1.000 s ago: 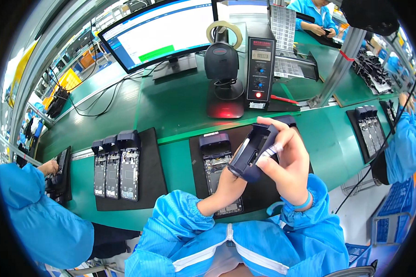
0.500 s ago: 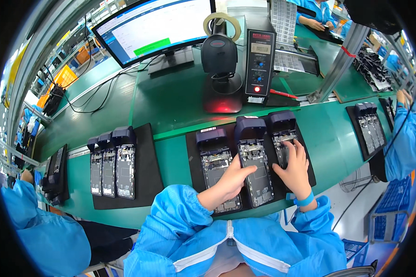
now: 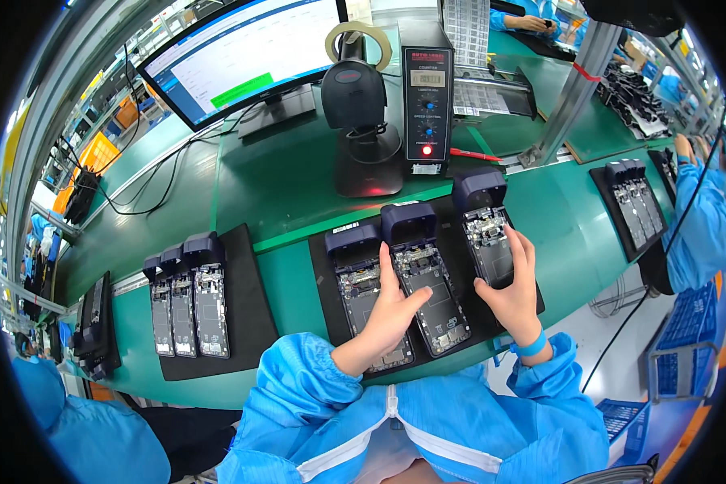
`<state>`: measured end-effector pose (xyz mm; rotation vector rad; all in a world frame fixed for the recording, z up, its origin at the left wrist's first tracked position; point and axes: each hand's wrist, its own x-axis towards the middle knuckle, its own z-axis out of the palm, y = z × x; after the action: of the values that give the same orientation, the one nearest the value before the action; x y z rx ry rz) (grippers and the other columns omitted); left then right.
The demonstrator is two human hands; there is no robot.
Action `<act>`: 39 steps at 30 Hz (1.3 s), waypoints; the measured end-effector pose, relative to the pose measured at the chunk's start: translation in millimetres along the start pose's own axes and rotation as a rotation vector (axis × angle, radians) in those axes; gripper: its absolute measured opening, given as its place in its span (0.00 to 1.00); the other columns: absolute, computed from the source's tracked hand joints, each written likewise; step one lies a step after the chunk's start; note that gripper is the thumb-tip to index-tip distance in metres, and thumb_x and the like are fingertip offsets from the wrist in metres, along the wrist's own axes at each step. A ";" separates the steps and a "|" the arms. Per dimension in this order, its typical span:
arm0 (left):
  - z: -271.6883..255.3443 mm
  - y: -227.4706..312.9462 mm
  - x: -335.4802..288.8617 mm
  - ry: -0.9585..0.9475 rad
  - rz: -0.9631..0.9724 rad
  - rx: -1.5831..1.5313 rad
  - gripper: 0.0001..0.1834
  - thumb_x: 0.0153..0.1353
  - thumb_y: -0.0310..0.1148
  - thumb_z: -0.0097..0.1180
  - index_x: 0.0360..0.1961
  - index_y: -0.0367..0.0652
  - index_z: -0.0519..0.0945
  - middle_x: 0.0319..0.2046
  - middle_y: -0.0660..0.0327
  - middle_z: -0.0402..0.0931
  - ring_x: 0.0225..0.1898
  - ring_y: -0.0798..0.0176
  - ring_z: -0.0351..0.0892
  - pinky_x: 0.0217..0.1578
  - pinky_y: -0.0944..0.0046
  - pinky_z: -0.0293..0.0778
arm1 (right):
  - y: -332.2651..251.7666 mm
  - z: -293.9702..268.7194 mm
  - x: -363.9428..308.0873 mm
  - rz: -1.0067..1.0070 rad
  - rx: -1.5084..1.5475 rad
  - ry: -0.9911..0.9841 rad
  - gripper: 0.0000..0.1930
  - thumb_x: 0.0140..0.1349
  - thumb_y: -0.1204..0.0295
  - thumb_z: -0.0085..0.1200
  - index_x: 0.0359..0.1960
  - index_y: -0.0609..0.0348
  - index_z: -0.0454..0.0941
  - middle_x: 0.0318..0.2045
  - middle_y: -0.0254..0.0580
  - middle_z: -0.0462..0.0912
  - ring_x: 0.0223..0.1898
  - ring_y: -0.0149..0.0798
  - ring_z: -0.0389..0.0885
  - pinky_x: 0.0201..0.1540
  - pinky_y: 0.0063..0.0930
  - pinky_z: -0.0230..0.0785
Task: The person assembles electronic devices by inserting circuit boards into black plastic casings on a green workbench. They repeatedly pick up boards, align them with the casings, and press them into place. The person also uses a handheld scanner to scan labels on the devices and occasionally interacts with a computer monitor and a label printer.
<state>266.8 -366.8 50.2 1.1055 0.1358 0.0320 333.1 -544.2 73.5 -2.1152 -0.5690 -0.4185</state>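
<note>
Three opened handheld devices with exposed circuit boards and dark blue hooded tops are in front of me. The left device (image 3: 356, 297) and the middle device (image 3: 436, 300) lie side by side on a black mat (image 3: 321, 270). My left hand (image 3: 389, 310) is over the gap between these two, thumb and index finger spread, partly covering the left one. My right hand (image 3: 511, 294) grips the right device (image 3: 486, 242) by its lower part, thumb on the left edge and fingers on the right. This device sits farther out than the other two.
Beyond the mat stand a black scanner on a stand (image 3: 355, 105), a counter box with knobs (image 3: 426, 101) and a monitor (image 3: 242, 56). Similar devices lie on another black mat (image 3: 254, 323) to the left. Co-workers' sleeves (image 3: 694, 234) show at both sides.
My left hand has come off the middle device and opened. My right hand has closed on the right device, which has shifted away from me and slightly right. The view has shifted a little.
</note>
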 end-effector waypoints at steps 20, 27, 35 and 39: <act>-7.3 36.2 -45.5 0.086 -0.114 -0.449 0.18 0.54 0.21 0.47 0.49 0.36 0.65 0.46 0.54 0.69 0.48 0.56 0.70 0.50 0.54 0.65 | -65.9 6.5 59.7 -0.448 0.350 -0.194 0.27 0.42 0.68 0.61 0.47 0.56 0.69 0.46 0.49 0.69 0.47 0.46 0.68 0.47 0.35 0.62; -37.9 41.8 -75.8 0.220 0.013 -0.458 0.20 0.51 0.22 0.45 0.49 0.34 0.65 0.45 0.51 0.70 0.47 0.52 0.70 0.50 0.51 0.65 | 51.7 34.3 189.1 0.340 0.421 0.198 0.19 0.54 0.58 0.52 0.33 0.65 0.79 0.22 0.30 0.74 0.26 0.24 0.65 0.29 0.18 0.56; -61.9 40.6 -102.8 0.164 0.023 -0.461 0.20 0.50 0.20 0.51 0.47 0.34 0.68 0.45 0.54 0.71 0.47 0.57 0.70 0.49 0.57 0.65 | 46.1 60.1 194.1 0.413 0.688 0.305 0.13 0.52 0.65 0.56 0.29 0.65 0.78 0.17 0.25 0.70 0.18 0.20 0.59 0.20 0.17 0.48; -64.3 50.3 -100.8 0.193 -0.007 -0.430 0.21 0.50 0.20 0.52 0.48 0.37 0.67 0.45 0.56 0.70 0.48 0.58 0.69 0.50 0.57 0.64 | -1.0 76.7 169.0 0.361 0.906 0.241 0.13 0.52 0.64 0.50 0.15 0.55 0.69 0.12 0.25 0.65 0.12 0.20 0.56 0.13 0.17 0.44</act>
<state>160.9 -296.5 76.2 0.6703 0.2915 0.1552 480.8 -439.4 114.1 -1.2301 -0.1616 -0.1501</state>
